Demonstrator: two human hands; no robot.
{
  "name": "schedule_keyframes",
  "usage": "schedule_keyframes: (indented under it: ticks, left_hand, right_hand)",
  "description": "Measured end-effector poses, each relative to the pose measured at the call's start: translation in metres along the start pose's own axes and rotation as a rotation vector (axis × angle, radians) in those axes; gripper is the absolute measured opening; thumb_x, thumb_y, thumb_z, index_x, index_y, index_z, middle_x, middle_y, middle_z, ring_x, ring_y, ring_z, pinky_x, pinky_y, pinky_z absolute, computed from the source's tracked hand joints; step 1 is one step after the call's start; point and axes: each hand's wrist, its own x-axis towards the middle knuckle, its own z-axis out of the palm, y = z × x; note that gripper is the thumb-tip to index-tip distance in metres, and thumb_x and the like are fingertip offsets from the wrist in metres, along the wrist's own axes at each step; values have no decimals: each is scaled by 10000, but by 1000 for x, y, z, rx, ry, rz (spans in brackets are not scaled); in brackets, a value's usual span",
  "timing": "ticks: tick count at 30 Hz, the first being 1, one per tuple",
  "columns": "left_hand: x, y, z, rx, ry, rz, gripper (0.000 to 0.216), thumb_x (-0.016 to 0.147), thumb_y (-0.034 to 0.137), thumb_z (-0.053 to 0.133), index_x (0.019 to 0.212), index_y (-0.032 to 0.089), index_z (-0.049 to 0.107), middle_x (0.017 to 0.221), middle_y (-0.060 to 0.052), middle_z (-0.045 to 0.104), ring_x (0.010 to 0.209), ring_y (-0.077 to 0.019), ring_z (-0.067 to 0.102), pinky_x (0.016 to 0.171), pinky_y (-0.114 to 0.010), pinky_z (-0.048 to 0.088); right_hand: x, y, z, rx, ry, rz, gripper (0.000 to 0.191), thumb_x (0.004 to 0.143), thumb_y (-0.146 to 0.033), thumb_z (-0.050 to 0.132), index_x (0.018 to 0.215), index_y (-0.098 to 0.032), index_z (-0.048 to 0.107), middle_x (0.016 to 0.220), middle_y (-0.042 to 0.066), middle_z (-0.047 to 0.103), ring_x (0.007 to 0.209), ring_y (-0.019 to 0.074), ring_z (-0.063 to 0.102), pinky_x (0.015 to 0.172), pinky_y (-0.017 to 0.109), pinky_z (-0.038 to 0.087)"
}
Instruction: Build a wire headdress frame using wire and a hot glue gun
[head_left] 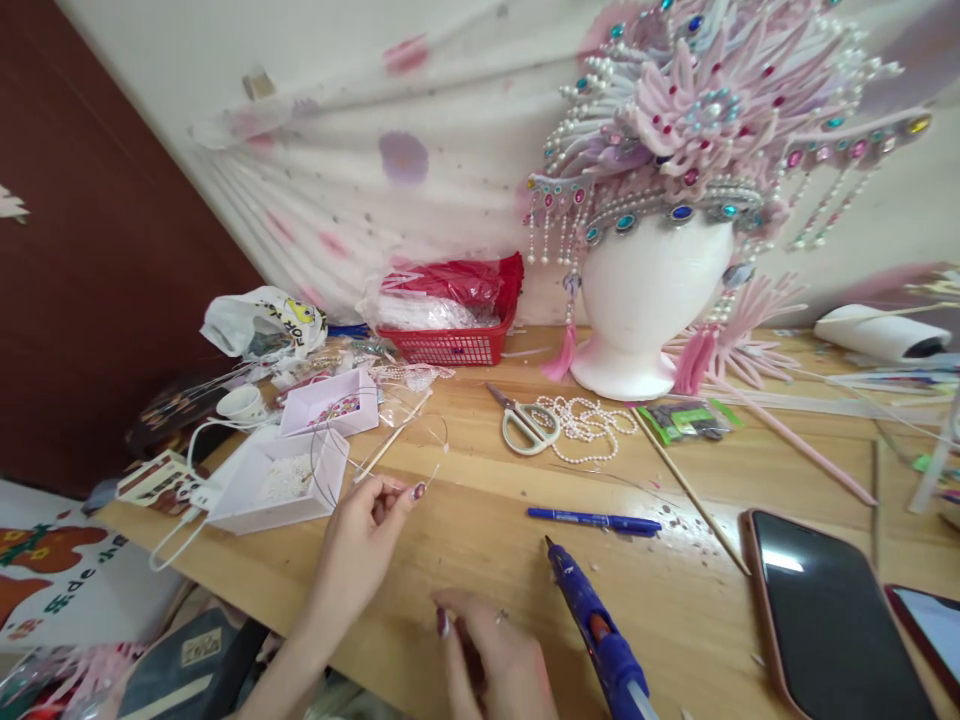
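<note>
My left hand [371, 520] is closed in a pinch above the table, just right of the white bead box [330, 475]. Between its thumb and finger is a thin wire [433, 478], whose short pale end sticks out past the thumb. A fine dark strand curves beside that hand, over the box's edge. Lower and nearer to me, my right hand [495, 650] has its fingers curled, with thumb and forefinger tips close together. Whatever they may hold is too small to make out. A blue glue gun [596, 630] lies to the right of that hand.
A white foam head [645, 300] bears a pink beaded headdress [697, 120]. Scissors [529, 425], a pearl string [592, 425], a blue pen [592, 520], a wooden stick [690, 490] and a phone [832, 620] lie on the table. Behind stand a red basket [450, 345] and a lilac box [360, 415].
</note>
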Motion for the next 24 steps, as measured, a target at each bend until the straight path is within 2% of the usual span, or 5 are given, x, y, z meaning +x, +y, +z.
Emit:
schedule_keyframes:
  ticks: [3,6,9,14,24]
  left_hand:
    - [1,7,-8,-79,-47,-16,371,827,559,545,748,203,613,677,-9,633,637,-188,586,616,-293,475]
    - [-4,11,-9,-126,-97,-14,353,863,529,527,745,205,601,690,-4,618,661,-184,574,638,-291,462]
    - [-10,10,-6,-159,-153,0,345,916,496,486,740,213,573,708,-8,619,691,-192,587,659,-300,461]
    - [-13,4,-7,-200,-242,13,322,969,466,421,822,217,561,863,-54,670,822,-218,650,761,-343,508]
    - [-1,10,-24,-198,-274,38,287,952,465,421,887,224,561,922,-76,676,857,-241,677,754,-372,539]
  right_hand:
    - [7,-9,-2,244,117,175,295,984,-414,504,1032,-229,728,816,51,729,709,181,678,671,247,522]
    - [23,-14,1,549,134,361,384,935,-510,607,1198,-243,689,1061,84,747,938,209,695,772,272,553]
    - [44,-18,10,819,172,460,498,806,-629,715,1134,-254,714,1165,88,740,1022,235,696,825,317,560]
    - [63,-26,23,1015,106,532,479,684,-649,810,848,-203,753,848,49,757,818,209,685,805,323,528]
    - [67,-33,35,992,222,482,371,748,-559,817,737,-206,703,693,-20,661,697,134,577,730,251,473]
